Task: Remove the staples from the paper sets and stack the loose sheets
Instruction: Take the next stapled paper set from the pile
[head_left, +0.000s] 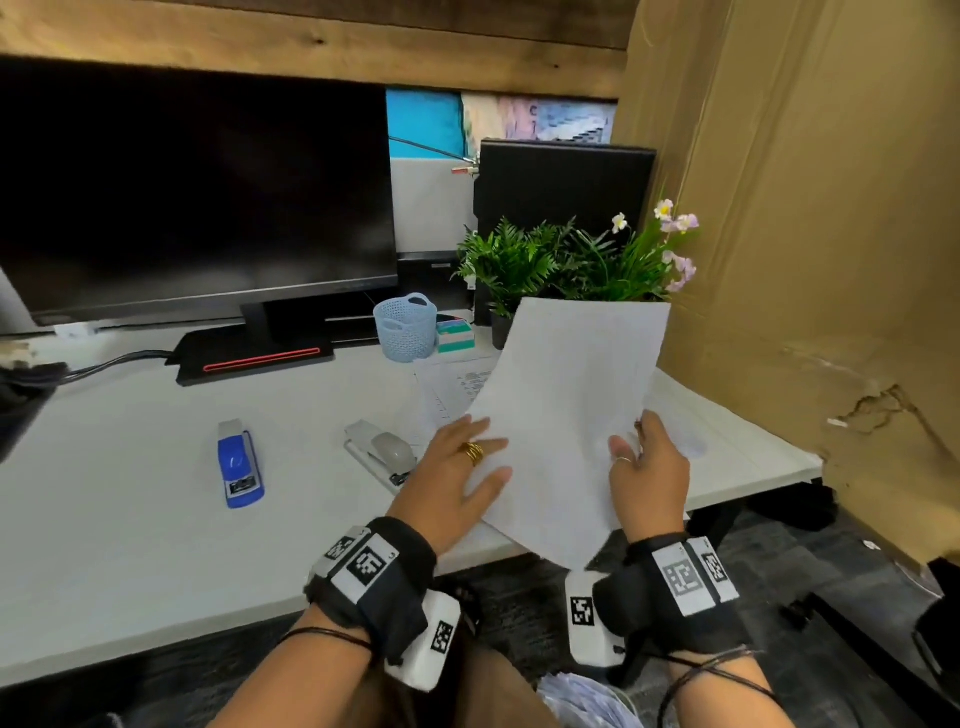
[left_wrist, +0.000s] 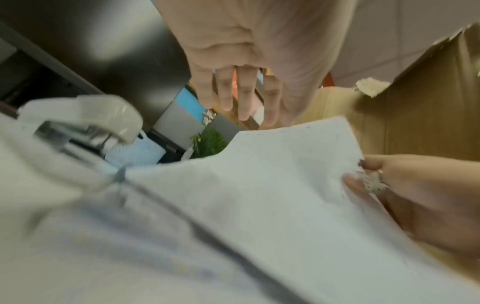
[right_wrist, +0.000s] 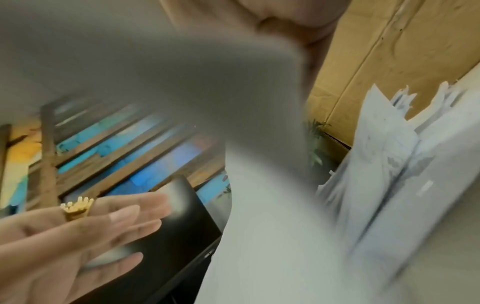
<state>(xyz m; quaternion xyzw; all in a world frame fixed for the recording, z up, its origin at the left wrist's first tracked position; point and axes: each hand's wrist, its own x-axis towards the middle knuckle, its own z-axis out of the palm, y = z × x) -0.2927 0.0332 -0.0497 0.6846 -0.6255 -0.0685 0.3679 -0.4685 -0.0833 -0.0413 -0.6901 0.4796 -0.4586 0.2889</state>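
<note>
Right hand (head_left: 647, 467) is pinching the paper sheet (head_left: 566, 415); left hand (head_left: 457, 467), fingers straight, is resting against it. Grey stapler (head_left: 382, 457) is lying just left; blue stapler (head_left: 239, 465) farther left on the worktop (head_left: 130, 493).

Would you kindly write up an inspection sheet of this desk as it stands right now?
Surface: white desk, front edge near the person.
Job's things: paper set lifted over the desk edge; printed sheets lying flat behind it; more sheets at the right; grey stapler; blue stapler.
Clutter: blue basket, note block, potted plants.
Hands: left hand open, straight fingers on the paper set; right hand pinches its right edge.
Cables: black cable running to the monitor base.
Surroundings: dark monitor, cardboard box, wooden shelf above.
</note>
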